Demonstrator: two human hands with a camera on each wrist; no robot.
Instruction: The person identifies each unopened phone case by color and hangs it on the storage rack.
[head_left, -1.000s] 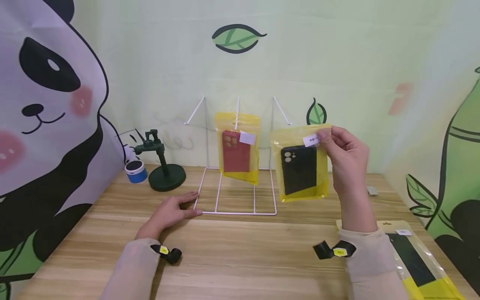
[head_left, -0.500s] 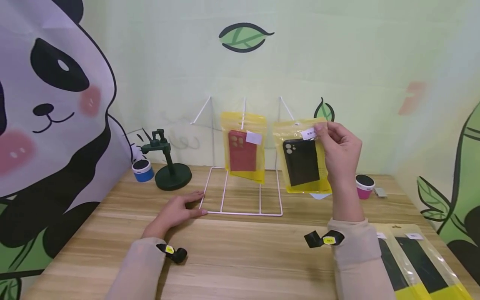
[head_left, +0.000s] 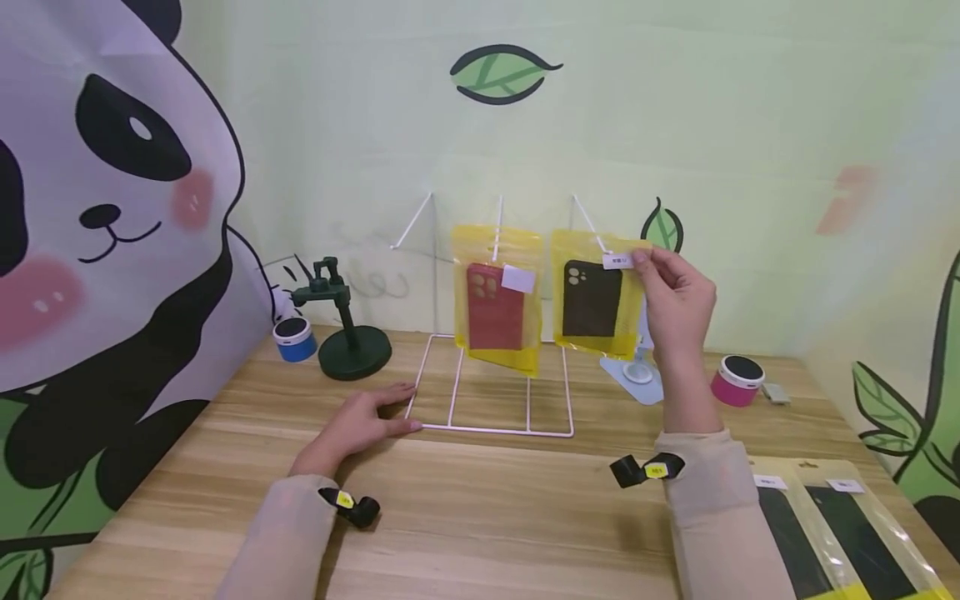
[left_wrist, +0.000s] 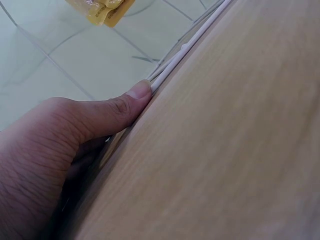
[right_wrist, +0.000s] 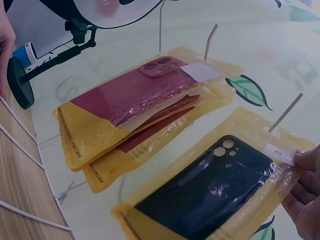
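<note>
"Black phone case [head_left: 591,304], where exactly was it?"

"It was inside a yellow bag [head_left: 632,312], at the right hook [right_wrist: 286,112] of the white wire rack [head_left: 495,430]. Bag and hook met near the top hole, but whether the hook passed through, I could not say with certainty."

"And the hands?"

"The right hand [head_left: 682,292] pinched the bag's upper right corner between thumb and fingers. The left hand [head_left: 360,425] rested, fingers loosely spread, on the front left corner of the rack; in the left wrist view its thumb showed well, while the other fingers were in shadow."

"Could you read any writing?"

"Not surely. The white label [head_left: 617,261] carried dark characters, too small for me. The print along the lower edge of the bag with the red phone case [head_left: 495,312] was equally too fine."

"What else was hard to see?"

"Behind the red case, a second bag [right_wrist: 107,172] was mostly covered. Two flat packages [head_left: 862,533] were cut off by the lower edge of the head view, and the right sleeve [head_left: 712,508] hid part of one."
</note>
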